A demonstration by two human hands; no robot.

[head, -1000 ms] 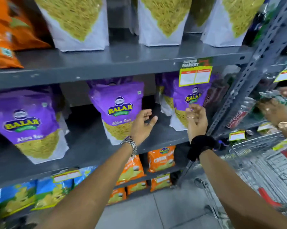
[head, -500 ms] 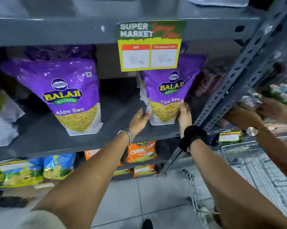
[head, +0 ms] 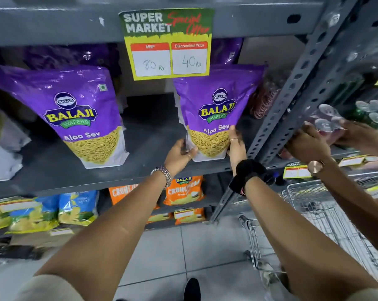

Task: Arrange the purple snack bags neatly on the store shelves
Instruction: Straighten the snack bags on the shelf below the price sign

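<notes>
A purple Aloo Sev snack bag stands upright at the right end of the grey shelf. My left hand grips its lower left corner and my right hand presses its lower right edge. A second purple bag leans further left on the same shelf. A third purple bag is cut off by the left edge. More purple bags sit dim behind them.
A yellow price sign hangs from the shelf above. Orange snack bags and blue ones fill the lower shelves. Another person's hands hold cans beyond the upright post. A wire trolley stands at right.
The view has moved closer to the shelf. Both my hands went from near the right purple bag to closing on its bottom corners.
</notes>
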